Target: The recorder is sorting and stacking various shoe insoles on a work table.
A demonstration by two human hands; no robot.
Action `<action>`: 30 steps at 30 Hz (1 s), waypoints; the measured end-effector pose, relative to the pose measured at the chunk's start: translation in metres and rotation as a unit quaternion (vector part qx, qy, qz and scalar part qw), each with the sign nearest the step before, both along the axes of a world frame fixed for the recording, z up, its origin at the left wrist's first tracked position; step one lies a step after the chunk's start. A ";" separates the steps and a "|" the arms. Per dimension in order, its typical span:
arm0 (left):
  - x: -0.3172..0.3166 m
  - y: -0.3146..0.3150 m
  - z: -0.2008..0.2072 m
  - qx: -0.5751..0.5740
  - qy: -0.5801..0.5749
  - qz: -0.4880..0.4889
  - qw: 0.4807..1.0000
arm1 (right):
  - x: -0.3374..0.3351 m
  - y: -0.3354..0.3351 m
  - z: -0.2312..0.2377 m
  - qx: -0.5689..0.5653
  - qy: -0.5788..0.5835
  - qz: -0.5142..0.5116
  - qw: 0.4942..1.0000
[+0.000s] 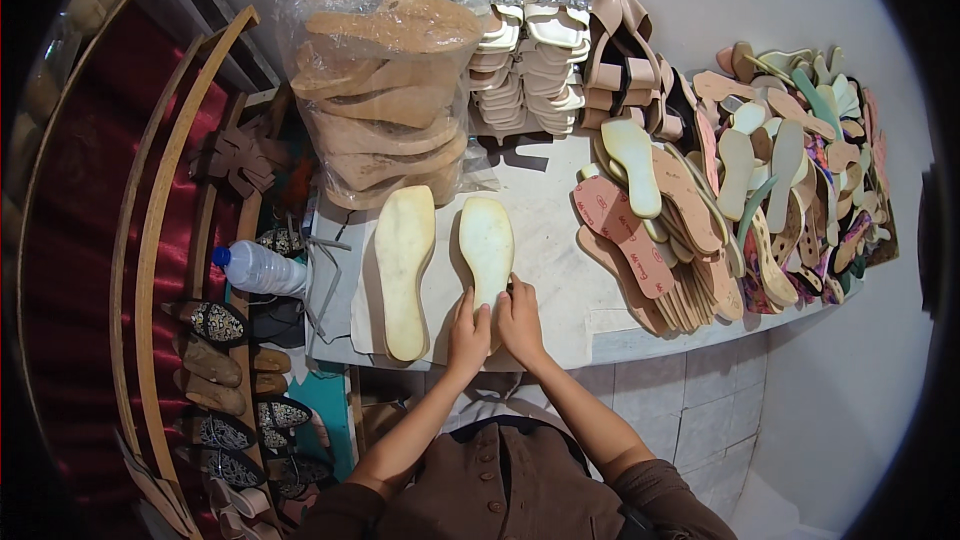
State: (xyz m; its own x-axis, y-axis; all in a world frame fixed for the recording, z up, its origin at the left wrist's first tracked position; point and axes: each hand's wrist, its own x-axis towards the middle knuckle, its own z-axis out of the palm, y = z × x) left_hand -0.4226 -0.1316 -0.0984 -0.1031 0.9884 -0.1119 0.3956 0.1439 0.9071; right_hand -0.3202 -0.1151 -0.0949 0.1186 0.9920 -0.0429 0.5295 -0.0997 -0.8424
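Note:
Two cream shoe insoles with squared toes lie side by side on a pale sheet [550, 325] on the table. Both my hands are at the narrow heel end of the right insole [487, 240], whose toe points away from me. My left hand [468, 335] closes on its left edge, thumb near the middle. From the other side, my right hand [519, 320] grips the right edge, fingers partly hidden. The heel's tip is covered by my hands. Just left of them, untouched, lies the other insole [405, 270].
A clear plastic bag [385, 80] of tan soles stands at the back left, beside stacked white sandals [553, 15]. Pinkish insoles [625, 235] and a large heap of mixed soles [790, 160] fill the right. A water bottle [262, 268] and a shoe rack [235, 360] are left.

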 end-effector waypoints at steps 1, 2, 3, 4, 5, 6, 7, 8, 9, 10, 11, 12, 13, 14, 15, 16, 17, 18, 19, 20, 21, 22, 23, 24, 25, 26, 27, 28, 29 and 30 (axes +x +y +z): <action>0.000 0.001 -0.001 -0.008 -0.010 0.000 1.000 | 0.001 0.001 -0.002 -0.001 0.050 0.012 0.999; 0.000 0.002 -0.002 -0.015 -0.019 -0.001 1.000 | 0.002 0.001 -0.003 0.000 0.051 0.011 0.999; 0.000 0.003 -0.004 -0.015 -0.018 -0.002 1.000 | 0.003 0.001 -0.004 -0.002 0.053 0.018 0.998; -0.001 0.003 -0.005 -0.012 -0.028 -0.008 1.000 | 0.003 0.001 -0.004 -0.004 0.056 0.025 0.998; -0.002 0.003 -0.006 -0.009 -0.037 -0.014 0.999 | 0.005 0.001 -0.004 -0.003 0.058 0.025 0.998; -0.003 0.002 -0.007 -0.008 -0.036 -0.014 0.999 | 0.007 0.002 -0.004 0.001 0.071 0.032 0.997; -0.001 0.003 -0.007 -0.006 -0.025 -0.016 1.000 | 0.010 0.002 -0.003 0.006 0.083 0.037 0.996; 0.000 0.004 -0.006 -0.003 -0.014 -0.017 1.000 | 0.011 0.002 -0.005 0.007 0.083 0.034 0.996; 0.001 0.004 -0.005 -0.002 -0.014 -0.020 1.000 | 0.011 0.001 -0.010 0.010 0.085 0.041 0.995; 0.002 0.003 -0.004 -0.004 0.004 -0.012 1.000 | 0.012 0.001 -0.010 0.013 0.087 0.049 0.995; 0.003 0.004 -0.002 -0.006 0.022 -0.003 1.000 | 0.013 0.001 -0.010 0.015 0.087 0.047 0.995; 0.003 0.005 0.000 -0.021 0.015 0.002 1.000 | 0.015 0.001 -0.010 0.006 0.095 0.058 0.994; 0.005 0.004 0.004 -0.020 0.016 0.001 1.000 | 0.015 0.001 -0.009 -0.005 0.105 0.068 0.992; 0.008 0.003 0.007 0.047 0.144 0.011 0.988 | 0.017 0.000 -0.007 -0.007 0.116 0.067 0.991; 0.010 0.002 0.011 0.113 0.270 0.022 0.956 | 0.019 0.000 -0.009 -0.006 0.117 0.066 0.991; 0.014 0.004 0.023 0.113 0.280 0.008 0.953 | 0.022 0.001 -0.009 -0.001 0.148 0.070 0.986; 0.015 0.004 0.026 0.113 0.282 0.008 0.953 | 0.025 0.001 -0.010 0.005 0.180 0.075 0.981; 0.015 0.004 0.028 0.089 0.288 -0.033 0.953 | 0.029 0.002 -0.011 0.006 0.182 0.076 0.980; 0.014 0.005 0.030 0.065 0.295 -0.074 0.950 | 0.033 0.004 -0.009 -0.011 0.204 0.077 0.976; 0.012 0.006 0.032 0.065 0.298 -0.073 0.949 | 0.037 0.007 -0.008 -0.028 0.226 0.079 0.971; 0.011 0.007 0.033 0.055 0.293 -0.056 0.953 | 0.042 0.008 -0.007 -0.027 0.229 0.080 0.970; 0.009 0.009 0.035 0.044 0.287 -0.043 0.956 | 0.049 0.008 -0.006 -0.028 0.217 0.085 0.972; 0.007 0.011 0.037 0.043 0.290 -0.047 0.955 | 0.055 0.009 -0.005 -0.029 0.206 0.089 0.974; 0.005 0.013 0.041 0.002 0.248 -0.027 0.968 | 0.061 0.012 -0.005 -0.030 0.209 0.085 0.974; 0.002 0.013 0.044 -0.039 0.206 -0.008 0.978 | 0.066 0.013 -0.006 -0.014 0.200 0.082 0.976; -0.002 0.012 0.038 0.010 0.218 -0.003 0.976 | 0.072 0.013 -0.007 0.001 0.191 0.079 0.978; -0.005 0.012 0.037 0.008 0.221 -0.008 0.975 | 0.077 0.013 -0.008 -0.002 0.194 0.075 0.978; -0.005 0.013 0.040 -0.060 0.149 0.030 0.987 | 0.082 0.013 -0.008 -0.019 0.201 0.071 0.977; -0.003 0.014 0.042 -0.127 0.076 0.067 0.987 | 0.086 0.014 -0.009 -0.037 0.208 0.067 0.975; 0.000 0.015 0.045 -0.114 0.055 0.082 0.988 | 0.091 0.013 -0.009 -0.039 0.212 0.063 0.974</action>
